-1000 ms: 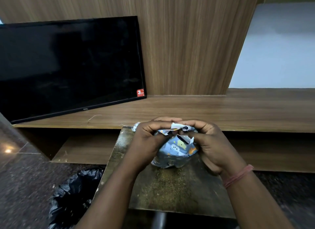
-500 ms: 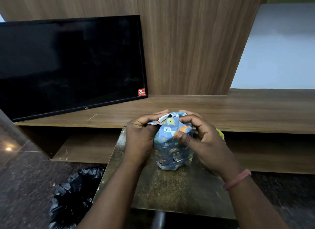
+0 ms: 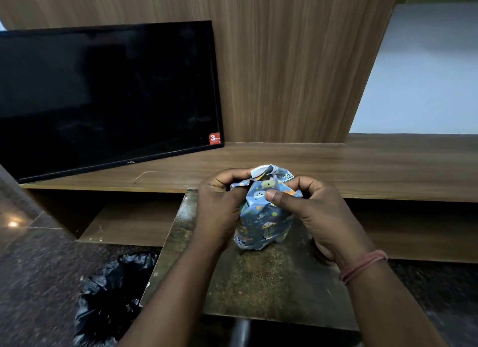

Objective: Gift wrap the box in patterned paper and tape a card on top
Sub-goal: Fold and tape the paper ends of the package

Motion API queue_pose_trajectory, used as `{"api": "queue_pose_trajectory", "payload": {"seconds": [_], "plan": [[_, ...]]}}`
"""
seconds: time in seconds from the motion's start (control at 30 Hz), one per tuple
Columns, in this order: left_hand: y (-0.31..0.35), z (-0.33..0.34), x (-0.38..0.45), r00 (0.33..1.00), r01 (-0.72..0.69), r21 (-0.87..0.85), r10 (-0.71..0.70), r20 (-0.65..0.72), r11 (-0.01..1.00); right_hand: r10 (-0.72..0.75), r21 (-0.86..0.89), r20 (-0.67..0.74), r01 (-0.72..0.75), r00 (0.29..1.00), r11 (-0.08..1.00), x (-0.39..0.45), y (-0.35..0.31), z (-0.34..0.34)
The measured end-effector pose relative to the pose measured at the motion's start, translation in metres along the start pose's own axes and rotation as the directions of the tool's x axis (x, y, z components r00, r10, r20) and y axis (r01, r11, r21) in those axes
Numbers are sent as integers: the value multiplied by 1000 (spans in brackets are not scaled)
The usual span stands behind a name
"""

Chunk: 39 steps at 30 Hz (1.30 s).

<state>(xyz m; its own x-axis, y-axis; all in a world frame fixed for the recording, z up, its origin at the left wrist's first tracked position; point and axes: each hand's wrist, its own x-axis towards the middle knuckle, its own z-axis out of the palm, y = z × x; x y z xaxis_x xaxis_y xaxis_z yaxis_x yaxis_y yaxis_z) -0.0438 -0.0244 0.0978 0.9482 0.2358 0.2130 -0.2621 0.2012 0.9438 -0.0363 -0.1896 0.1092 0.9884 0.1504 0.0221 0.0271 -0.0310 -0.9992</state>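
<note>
Parcel [image 3: 261, 222] upright on small table [image 3: 258, 282]. Left hand [image 3: 219, 204] and right hand [image 3: 310, 212] both pinch the crumpled paper [image 3: 266, 174] bunched at its top.

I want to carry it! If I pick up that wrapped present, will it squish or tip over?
The present stands tall on the table, so it might tip. Its paper looks crumpled and loose at the top, so probably soft there. Both hands steady it.

Dim indoor light; lamp glare on floor [image 3: 13, 224] left; wide-angle edge distortion.
</note>
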Motion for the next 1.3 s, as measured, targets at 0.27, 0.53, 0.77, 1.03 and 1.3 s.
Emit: {"api": "queue_pose_trajectory", "payload": {"seconds": [0.27, 0.53, 0.77, 1.03, 1.3], "plan": [[0, 2, -2, 991, 104, -92, -94, 99, 990, -248, -299, -133, 200, 960, 933, 0, -3, 4], [7, 11, -5, 982, 166, -158, -148, 121, 973, -229, -211, -196, 187, 953, 959, 4, 8, 7], [9, 6, -3, 932, 129, -25, -112, 346, 991, -190, -85, -265, 173, 945, 981, 1, 3, 6], [2, -3, -1, 907, 145, -35, -119, 403, 989, -64, 57, -172, 75, 983, 996, -1, -2, -3], [3, -5, 0, 924, 128, -120, -74, 375, 985, -97, 65, 48, 93, 994, 994, -6, -10, -13]]}}
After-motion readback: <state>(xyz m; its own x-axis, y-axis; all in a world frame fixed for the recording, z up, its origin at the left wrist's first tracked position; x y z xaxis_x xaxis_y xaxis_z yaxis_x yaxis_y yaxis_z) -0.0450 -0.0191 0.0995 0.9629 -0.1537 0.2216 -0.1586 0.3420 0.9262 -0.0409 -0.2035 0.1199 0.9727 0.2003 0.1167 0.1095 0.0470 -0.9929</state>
